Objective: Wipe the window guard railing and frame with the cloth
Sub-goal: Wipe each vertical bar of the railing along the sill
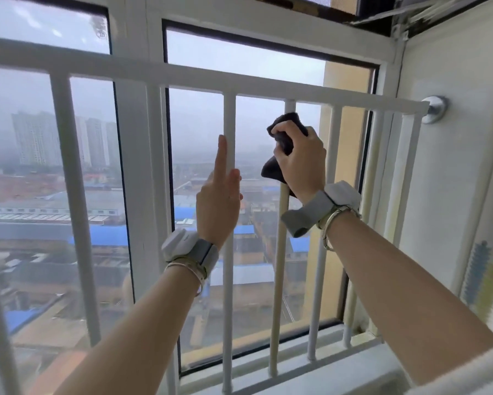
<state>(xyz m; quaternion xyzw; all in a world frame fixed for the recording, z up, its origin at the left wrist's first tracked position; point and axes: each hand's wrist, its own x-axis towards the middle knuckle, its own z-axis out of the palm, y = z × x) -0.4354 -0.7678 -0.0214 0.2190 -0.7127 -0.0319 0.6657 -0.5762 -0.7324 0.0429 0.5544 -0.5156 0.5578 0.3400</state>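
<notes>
Right hand (299, 163) grips cloth (282, 143) around a railing bar (281, 252).

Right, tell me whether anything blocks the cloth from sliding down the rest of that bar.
Nothing visible does. The right hand grips the dark cloth around one upright bar, and that bar runs bare below it to the bottom rail. The left hand is open against the neighbouring bar, off to the side.
</notes>
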